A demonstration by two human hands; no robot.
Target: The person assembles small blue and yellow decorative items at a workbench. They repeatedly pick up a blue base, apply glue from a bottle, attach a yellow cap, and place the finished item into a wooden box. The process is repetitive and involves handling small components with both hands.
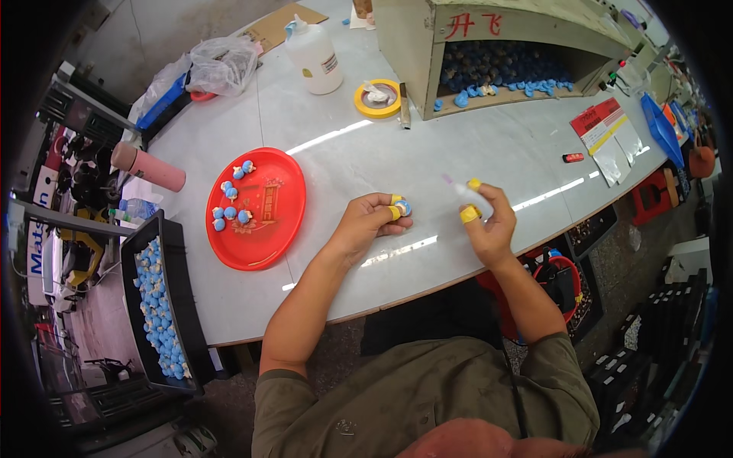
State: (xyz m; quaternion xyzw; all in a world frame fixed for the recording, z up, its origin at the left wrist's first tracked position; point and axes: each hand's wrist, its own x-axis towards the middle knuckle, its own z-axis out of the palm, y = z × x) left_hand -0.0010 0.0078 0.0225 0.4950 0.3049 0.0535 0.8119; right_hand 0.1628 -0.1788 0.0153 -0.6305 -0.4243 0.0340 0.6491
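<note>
My left hand (362, 227) is just above the table, closed in a pinch. Between its thumb and forefinger is a small blue-and-white figure piece (405, 208). To the right, my right hand (492, 233) grips a small white squeeze bottle (475, 200), whose thin pinkish nozzle points up and left, apart from the piece. Yellow tape wraps fingertips on both hands. Left of my left hand lies a red plate (282, 221) carrying several similar blue-and-cream pieces (231, 214).
A black bin (187, 305) of blue pieces stands at the table's left edge. Behind are a pink flask (149, 166), a white bottle (314, 61), a yellow tape roll (365, 108) and an open-fronted box (405, 46) full of blue pieces. A red-and-white packet (597, 126) lies right.
</note>
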